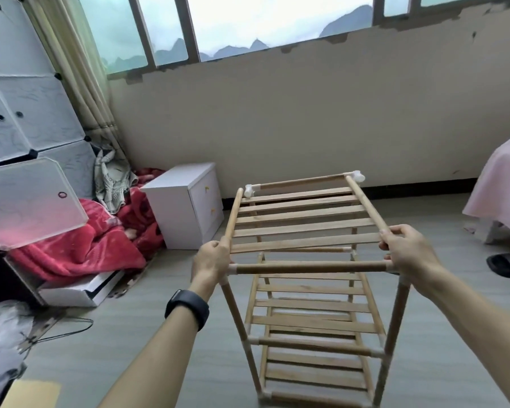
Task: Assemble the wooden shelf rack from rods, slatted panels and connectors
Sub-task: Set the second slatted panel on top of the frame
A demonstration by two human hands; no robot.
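Left hand [211, 265]: fingers are curling round panel's [301, 219] left rod [233, 216].
Right hand [409, 254]: fingers are pinching right rod's [365, 201] near end.
Panel: tilting, far edge raised, rods pointing away toward wall [277, 128].
Rack [312, 325]: standing upright on floor [159, 334], beneath panel.

A white bedside cabinet [186, 207] is set on the floor [147, 334] near the wall, below the windows [271, 19]. A red blanket [80, 254] is heaped just to its left. A translucent panel wardrobe [27, 113] is stood at the far left beside a curtain [71, 54]. A pink bedcover [504, 187] and a black slipper [507, 265] are seen at the right.
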